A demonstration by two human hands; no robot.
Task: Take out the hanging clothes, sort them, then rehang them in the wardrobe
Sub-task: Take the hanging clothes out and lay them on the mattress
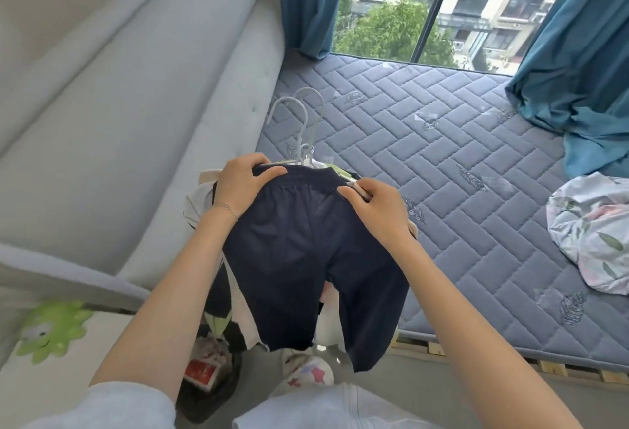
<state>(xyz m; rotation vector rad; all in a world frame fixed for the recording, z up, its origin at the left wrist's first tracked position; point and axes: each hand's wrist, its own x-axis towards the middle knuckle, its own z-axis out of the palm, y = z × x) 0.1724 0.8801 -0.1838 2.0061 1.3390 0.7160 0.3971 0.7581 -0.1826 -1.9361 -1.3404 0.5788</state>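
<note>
**Head view: both hands gripping navy shorts at the bed's near corner**

- Navy shorts [306, 258] sit on top of a bundle of clothes [200, 197]. Waistband points away from the camera, legs hang down toward the floor.
- Left hand [240, 183]: fingers [252, 159] curled over the left end of the waistband, thumb lying on the fabric. Clamped on the shorts. Thin bracelet [226, 209] on that wrist.
- Right hand [377, 211]: fingers [354, 192] pinching the right end of the waistband, where a pale hanger arm pokes out. Can't tell if the grip takes in the hanger arm as well as the cloth.
- Two white hangers [299, 115] have their hooks sticking up just past the waistband, over the mattress.
- The bundle is white, beige and dark pieces under and left of the shorts. Individual garments can't be made out.
- Location: between the padded grey headboard [119, 88] on the left and the quilted blue-grey mattress [459, 156] on the right.
- Floral cloth [592, 234] lies crumpled at the mattress's right side, well apart from the hands.
- Wooden slats [544, 365] show under the mattress edge.
- Teal curtains [306, 3] frame a window [408, 3] at the far end. The right one drapes onto the mattress.
- Green toy [51, 330] at lower left. Patterned slipper [308, 372] on the floor below the shorts.
</note>
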